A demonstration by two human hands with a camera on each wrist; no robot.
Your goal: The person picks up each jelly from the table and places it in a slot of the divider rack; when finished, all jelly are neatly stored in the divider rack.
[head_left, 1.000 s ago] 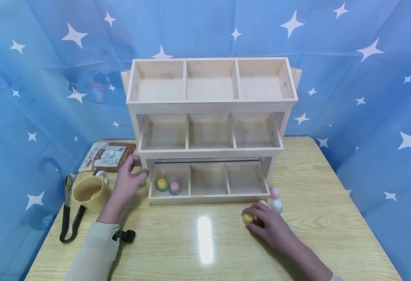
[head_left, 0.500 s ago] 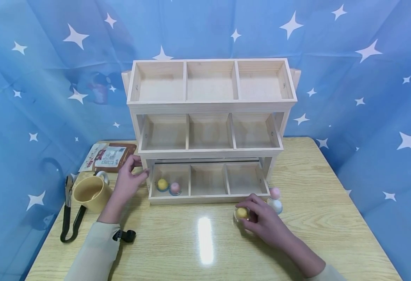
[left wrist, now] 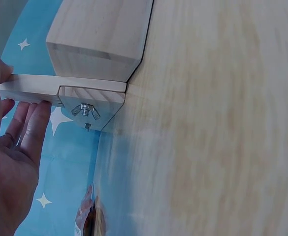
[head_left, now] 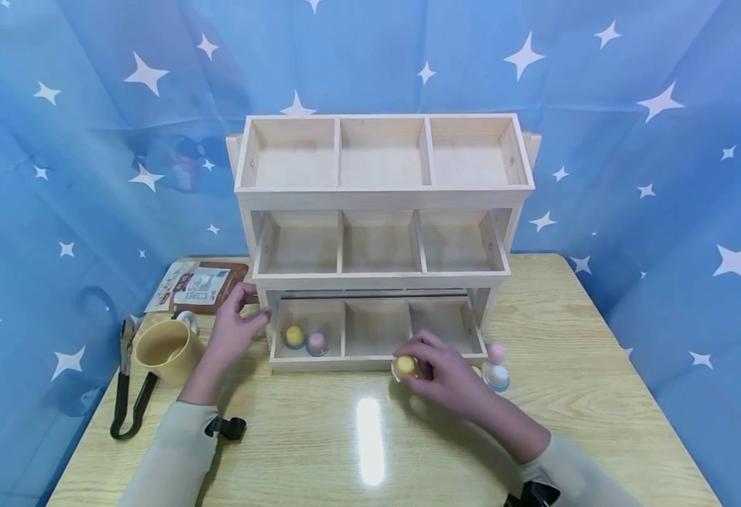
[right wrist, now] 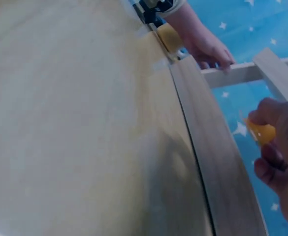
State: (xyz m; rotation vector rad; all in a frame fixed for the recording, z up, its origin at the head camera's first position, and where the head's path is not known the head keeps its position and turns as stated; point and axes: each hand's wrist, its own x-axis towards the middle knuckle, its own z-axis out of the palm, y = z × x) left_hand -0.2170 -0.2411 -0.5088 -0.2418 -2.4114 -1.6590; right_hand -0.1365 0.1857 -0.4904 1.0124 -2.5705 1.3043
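Yellow ball in clear cup (head_left: 406, 365), likely light, slippery; right hand (head_left: 444, 373) is pinching its sides; left hand (head_left: 234, 329), nine o'clock, gripping pale wooden rack (head_left: 383, 201).

The backdrop (head_left: 370, 63) is blue, patterned with white four-pointed stars; the rack (head_left: 383, 201) is pale cream wood, the tabletop (head_left: 294, 436) yellowish with streaky grain; the held ball (head_left: 406, 365) in the right hand (head_left: 442, 373) is bright yellow; the lowest left compartment shows a yellow ball (head_left: 295, 336) and a pink ball (head_left: 316, 343); the mug (head_left: 170, 352) is tan-yellow; the pouch (head_left: 204, 286) is brown with a white label; the tongs (head_left: 121, 405) have black grips; both sleeves, left (head_left: 170, 454) and right (head_left: 573, 473), are pale grey.
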